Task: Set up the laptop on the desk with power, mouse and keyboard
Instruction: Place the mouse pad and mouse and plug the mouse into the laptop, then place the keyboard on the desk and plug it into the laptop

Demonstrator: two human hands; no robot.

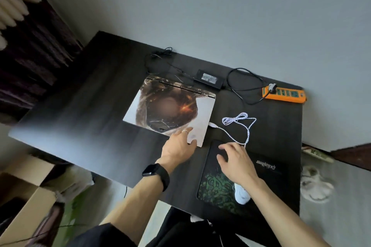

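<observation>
1. Dark desk (80, 126) against a grey wall (220, 16) carries everything we need, and a cardboard box (26, 196) sits on the floor to its left
2. We see the laptop (160, 106) in the middle of the desk, lid down, hinge toward the wall. The left hand (178, 144) lies flat on its near right corner, fingers straight and spread apart, gripping nothing. We judge it is steadying the machine or getting ready to lift the lid
3. The right hand (236, 160) is over the far end of the mouse pad (216, 188), fingers apart and slightly bent, holding nothing. We cannot tell whether it touches the pad
4. The mouse (242, 194) sits on the near part of the pad, partly hidden under the right forearm, handy for that hand. Its white cord (236, 118) loops loosely to a plug (213, 125) at the laptop's right edge. We cannot tell whether it is pushed in
5. The power brick (208, 79) lies just behind the hinge, and a black lead (245, 86) runs from it to the orange power strip (285, 94) at the far right corner. We take it the power gear is kept at the back to leave the front free
6. We count one laptop, one mouse, one pad, one brick, one strip and no keyboard in view, so that step looks undone
</observation>
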